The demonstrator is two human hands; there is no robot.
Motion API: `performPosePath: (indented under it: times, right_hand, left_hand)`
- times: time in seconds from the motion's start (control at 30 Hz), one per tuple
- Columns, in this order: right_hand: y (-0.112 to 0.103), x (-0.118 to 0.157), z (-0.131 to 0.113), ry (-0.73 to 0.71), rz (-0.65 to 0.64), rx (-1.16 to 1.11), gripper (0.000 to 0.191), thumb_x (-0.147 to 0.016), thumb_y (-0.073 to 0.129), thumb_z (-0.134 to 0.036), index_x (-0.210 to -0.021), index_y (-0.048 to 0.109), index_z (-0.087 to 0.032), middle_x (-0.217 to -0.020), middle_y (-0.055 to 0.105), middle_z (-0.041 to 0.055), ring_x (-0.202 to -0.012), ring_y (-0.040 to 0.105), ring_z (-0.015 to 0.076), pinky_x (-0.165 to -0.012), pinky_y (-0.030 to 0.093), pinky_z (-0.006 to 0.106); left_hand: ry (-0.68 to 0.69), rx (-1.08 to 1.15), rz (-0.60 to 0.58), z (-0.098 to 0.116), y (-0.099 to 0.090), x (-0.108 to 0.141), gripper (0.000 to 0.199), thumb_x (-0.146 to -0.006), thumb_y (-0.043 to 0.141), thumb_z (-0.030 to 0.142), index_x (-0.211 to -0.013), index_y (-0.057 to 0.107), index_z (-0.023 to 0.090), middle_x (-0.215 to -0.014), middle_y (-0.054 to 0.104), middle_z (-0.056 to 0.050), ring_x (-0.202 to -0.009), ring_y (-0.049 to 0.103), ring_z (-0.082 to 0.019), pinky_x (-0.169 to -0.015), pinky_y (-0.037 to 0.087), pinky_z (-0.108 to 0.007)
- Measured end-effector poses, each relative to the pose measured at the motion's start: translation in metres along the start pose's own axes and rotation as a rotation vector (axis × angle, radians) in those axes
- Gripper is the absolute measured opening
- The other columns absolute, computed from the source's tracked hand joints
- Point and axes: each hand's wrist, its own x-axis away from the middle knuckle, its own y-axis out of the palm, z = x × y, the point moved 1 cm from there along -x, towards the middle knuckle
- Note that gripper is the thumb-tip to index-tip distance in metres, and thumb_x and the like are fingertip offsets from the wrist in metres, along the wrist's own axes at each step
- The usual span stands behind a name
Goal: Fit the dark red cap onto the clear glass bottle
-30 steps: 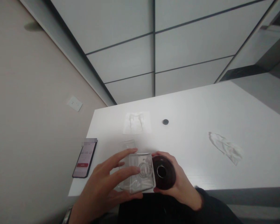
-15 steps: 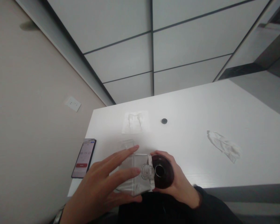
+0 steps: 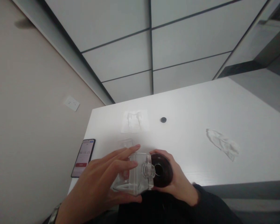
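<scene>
Clear bottle (image 3: 140, 175): was tipped at lower centre, neck at the mouth of the dark bottle (image 3: 167, 171)
Left hand (image 3: 100, 177): clasped the clear bottle between thumb and part-spread fingers
Right hand (image 3: 180, 180): curled around the dark bottle

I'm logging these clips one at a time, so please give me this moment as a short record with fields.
Left hand: holding a clear bottle, tilted
Right hand: wrapped around a dark round bottle
Bottle positions: clear neck points toward the dark bottle's open mouth; whether they touch, cannot tell
Phone: face up, screen lit, at the table's left
Small dark disc: lying beyond the hands
Crumpled white piece: right side of the white table
Wall socket: left wall
</scene>
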Motion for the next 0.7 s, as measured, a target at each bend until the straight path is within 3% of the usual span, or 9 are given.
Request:
performPosePath:
  times: [0.23,0.7]
  right_hand:
    - [-0.001,0.001,0.003,0.017,0.013,0.041,0.088,-0.067,0.097,-0.042,-0.142,0.054,-0.026,-0.137,0.068,0.014,-0.125,0.069,0.0349,-0.108,0.057,0.051]
    - [0.001,0.003,0.01,-0.033,0.006,0.064,0.088,-0.072,0.094,-0.044,-0.146,0.049,-0.029,-0.139,0.067,0.013,-0.126,0.068,0.0338,-0.109,0.056,0.051]
  left_hand:
    - [0.001,0.022,-0.015,0.0,-0.003,-0.002,0.039,-0.101,0.06,0.06,-0.12,0.06,0.026,-0.133,0.077,-0.013,-0.116,0.078,-0.027,-0.085,0.069,-0.036]
    - [0.019,-0.071,-0.027,0.004,-0.008,-0.006,0.04,-0.107,0.048,0.061,-0.123,0.062,0.027,-0.13,0.079,-0.008,-0.111,0.08,-0.026,-0.075,0.069,-0.033]
